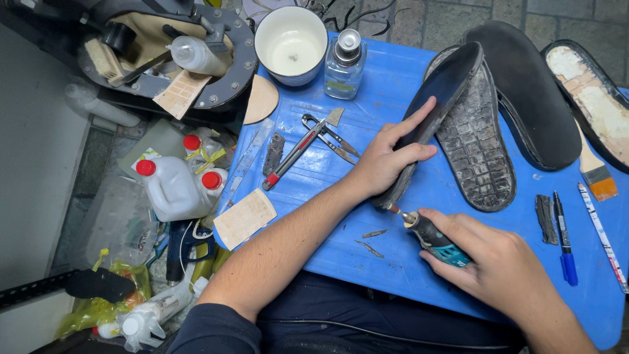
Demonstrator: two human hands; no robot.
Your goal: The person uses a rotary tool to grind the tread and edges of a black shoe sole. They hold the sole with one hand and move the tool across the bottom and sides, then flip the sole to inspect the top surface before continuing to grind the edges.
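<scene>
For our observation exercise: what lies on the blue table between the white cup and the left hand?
In the head view, between the white cup and the left hand, thread snips and a small wedge-shaped scrap lie on the blue table.

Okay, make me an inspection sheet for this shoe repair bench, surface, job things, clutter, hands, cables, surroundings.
Surface: blue plastic table top, scuffed, with rubber shavings.
Job's things: black shoe sole stood on edge; rotary tool with its tip at the sole's heel end.
Clutter: treaded sole, two more soles, snips, white cup, glass bottle, brush, pens.
Hands: left hand steadies the sole; right hand grips the rotary tool.
Cables: black cord across the lap.
Surroundings: jugs with red caps and bottles on the floor; stone paving.
</scene>
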